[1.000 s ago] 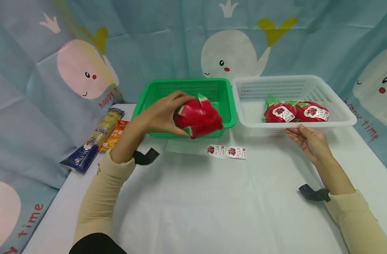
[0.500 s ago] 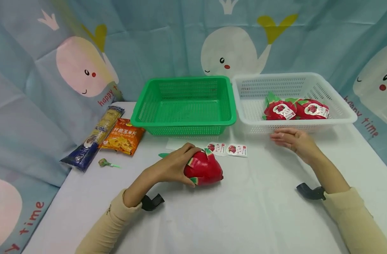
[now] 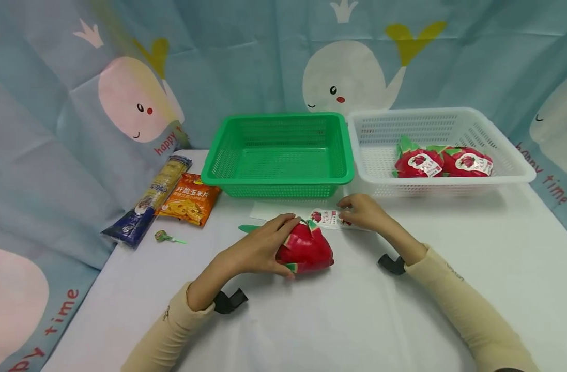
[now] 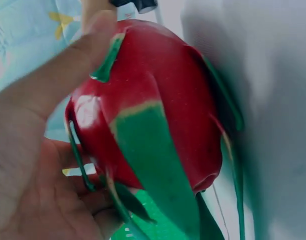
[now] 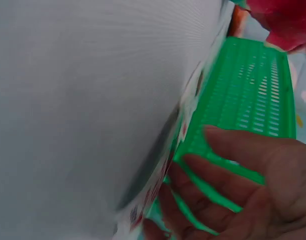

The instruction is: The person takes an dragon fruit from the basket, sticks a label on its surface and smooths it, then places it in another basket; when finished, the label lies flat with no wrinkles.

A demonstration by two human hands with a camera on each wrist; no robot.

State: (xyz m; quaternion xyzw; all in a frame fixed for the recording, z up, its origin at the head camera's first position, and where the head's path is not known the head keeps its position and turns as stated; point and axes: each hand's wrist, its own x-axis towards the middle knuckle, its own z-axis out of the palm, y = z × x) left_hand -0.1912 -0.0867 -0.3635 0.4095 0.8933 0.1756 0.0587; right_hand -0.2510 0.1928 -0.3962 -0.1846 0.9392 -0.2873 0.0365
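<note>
In the head view my left hand (image 3: 260, 247) grips a red dragon fruit (image 3: 307, 250) with green leaf tips, resting on its side on the white table. The left wrist view shows thumb and fingers around the fruit (image 4: 158, 85). Just behind it lies a backing strip of dragon-fruit stickers (image 3: 324, 217), partly hidden by the fruit and both hands. My right hand (image 3: 364, 213) is at the strip's right end, fingertips touching or just above it. In the right wrist view its thumb and fingers (image 5: 233, 145) are apart.
A green basket (image 3: 278, 182) stands behind the strip. Right of it, a white basket (image 3: 450, 181) holds two dragon fruits (image 3: 419, 164) with stickers. On the left lie a long blue-and-gold packet (image 3: 150, 201), an orange snack bag (image 3: 190, 199) and a lollipop (image 3: 164, 236).
The left hand brought the dragon fruit from above the green basket down onto the table. My right hand left the white basket's edge and moved left to the sticker strip.
</note>
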